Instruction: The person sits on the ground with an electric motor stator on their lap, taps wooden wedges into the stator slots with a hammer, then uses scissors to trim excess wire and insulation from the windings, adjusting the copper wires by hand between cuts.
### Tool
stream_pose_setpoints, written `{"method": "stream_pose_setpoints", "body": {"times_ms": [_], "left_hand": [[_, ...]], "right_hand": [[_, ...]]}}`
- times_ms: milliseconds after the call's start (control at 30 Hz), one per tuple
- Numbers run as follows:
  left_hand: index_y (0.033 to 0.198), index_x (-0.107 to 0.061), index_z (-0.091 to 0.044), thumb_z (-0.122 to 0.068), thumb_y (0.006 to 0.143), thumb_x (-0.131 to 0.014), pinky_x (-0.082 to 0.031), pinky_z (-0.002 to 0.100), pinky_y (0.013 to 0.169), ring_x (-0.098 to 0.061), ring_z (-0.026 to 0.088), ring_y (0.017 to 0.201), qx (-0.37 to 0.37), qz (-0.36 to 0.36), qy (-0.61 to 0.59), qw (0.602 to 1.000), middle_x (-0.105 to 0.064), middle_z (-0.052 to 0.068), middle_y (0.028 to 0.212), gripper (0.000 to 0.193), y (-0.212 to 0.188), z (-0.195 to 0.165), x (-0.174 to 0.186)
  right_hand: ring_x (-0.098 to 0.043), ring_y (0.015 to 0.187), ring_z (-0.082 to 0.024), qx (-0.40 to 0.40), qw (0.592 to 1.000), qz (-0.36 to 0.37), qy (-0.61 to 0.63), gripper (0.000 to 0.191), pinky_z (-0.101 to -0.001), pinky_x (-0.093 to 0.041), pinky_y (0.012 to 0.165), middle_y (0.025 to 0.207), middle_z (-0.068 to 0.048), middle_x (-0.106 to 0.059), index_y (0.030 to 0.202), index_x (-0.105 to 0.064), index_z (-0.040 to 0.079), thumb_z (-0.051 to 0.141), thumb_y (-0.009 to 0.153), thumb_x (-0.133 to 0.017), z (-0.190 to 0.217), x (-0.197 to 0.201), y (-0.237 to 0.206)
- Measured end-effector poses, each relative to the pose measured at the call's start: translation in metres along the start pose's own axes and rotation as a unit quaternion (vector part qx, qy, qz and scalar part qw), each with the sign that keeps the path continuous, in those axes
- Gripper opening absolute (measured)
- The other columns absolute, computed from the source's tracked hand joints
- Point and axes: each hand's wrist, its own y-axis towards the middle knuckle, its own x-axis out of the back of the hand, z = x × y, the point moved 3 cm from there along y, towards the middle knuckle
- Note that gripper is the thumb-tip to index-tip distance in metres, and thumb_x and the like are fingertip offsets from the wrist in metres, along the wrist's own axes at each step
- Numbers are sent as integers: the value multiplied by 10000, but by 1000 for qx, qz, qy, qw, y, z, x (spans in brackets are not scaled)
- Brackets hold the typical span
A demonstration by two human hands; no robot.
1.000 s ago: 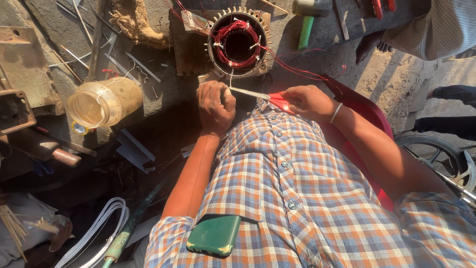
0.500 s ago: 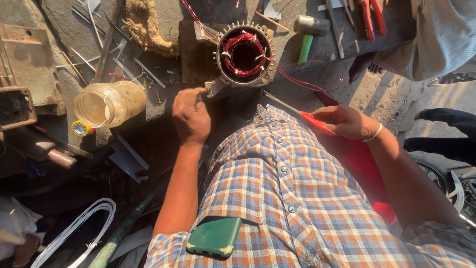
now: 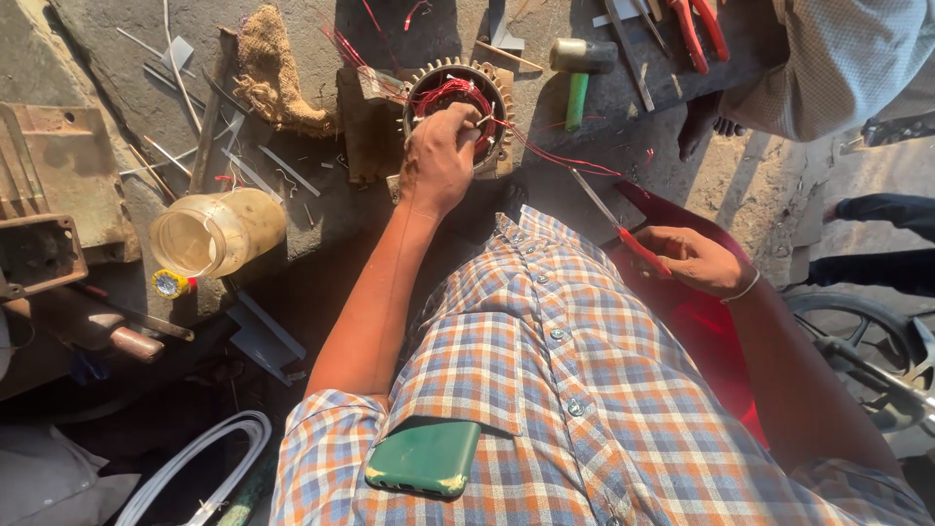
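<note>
Copper-wound ribbed stator (image 3: 458, 102) under left hand (image 3: 438, 161), red-handled screwdriver (image 3: 618, 229)

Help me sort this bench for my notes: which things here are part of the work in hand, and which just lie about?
In use:
left hand on the motor stator
right hand holding a red-handled tool
red wires

Lying about:
plastic jar
mallet
red pliers
burlap rag

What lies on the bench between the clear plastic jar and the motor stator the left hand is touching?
In the head view, between the plastic jar and the stator under the left hand lie loose thin metal strips on the bench; burlap sits farther back.
</note>
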Motion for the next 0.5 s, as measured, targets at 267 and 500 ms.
{"method": "stream_pose_setpoints", "body": {"times_ms": [267,500], "left_hand": [[1270,-660,-161,-205,755,-828,-424,461,813,-575,300,989,-92,100,97,986,-636,95,1063,543,-4,-23,-11],[1217,-700,-235,-175,982,-768,-516,370,922,-649,211,1042,-56,33,42,997,-677,-9,1073,252,-1,5,-33]], "right_hand": [[-616,967,-121,10,996,-9,85,556,-292,-503,861,1047,-58,-677,1328,-622,-25,310,896,-723,-46,-4,-16],[-600,936,-97,-2,996,-23,82,509,-291,-518,838,1035,-35,-675,1315,-647,-13,266,896,-715,-49,-8,-14]]}}
